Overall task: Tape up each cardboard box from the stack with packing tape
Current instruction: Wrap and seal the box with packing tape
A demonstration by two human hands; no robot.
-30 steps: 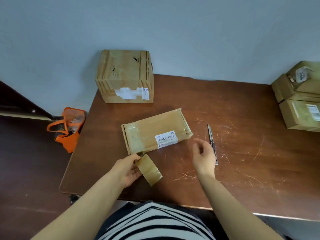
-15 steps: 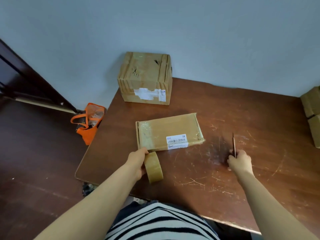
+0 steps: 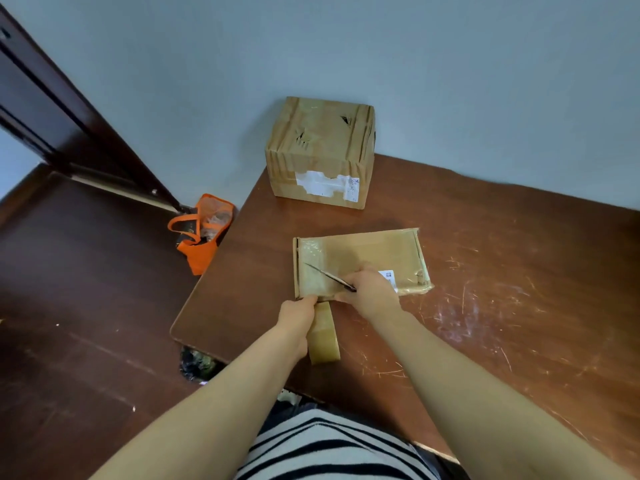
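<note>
A flat cardboard box (image 3: 367, 254) with a white barcode label lies on the brown table (image 3: 502, 306). Shiny tape covers the box's left end. My left hand (image 3: 298, 318) grips a roll of brown packing tape (image 3: 323, 337) standing on edge just in front of the box's near left corner. My right hand (image 3: 372, 291) holds a thin metal knife (image 3: 327, 276) by its handle. The blade points left across the taped end of the box, above the strip that runs from roll to box.
A taller taped cardboard box (image 3: 320, 150) with a torn white label stands at the table's back edge against the wall. An orange bag (image 3: 201, 233) sits on the dark floor left of the table. The table's left edge runs close to my left hand.
My right hand picked the knife up from the table on the right and brought it left over the flat box. My left hand stayed on the tape roll. The camera swung left.
</note>
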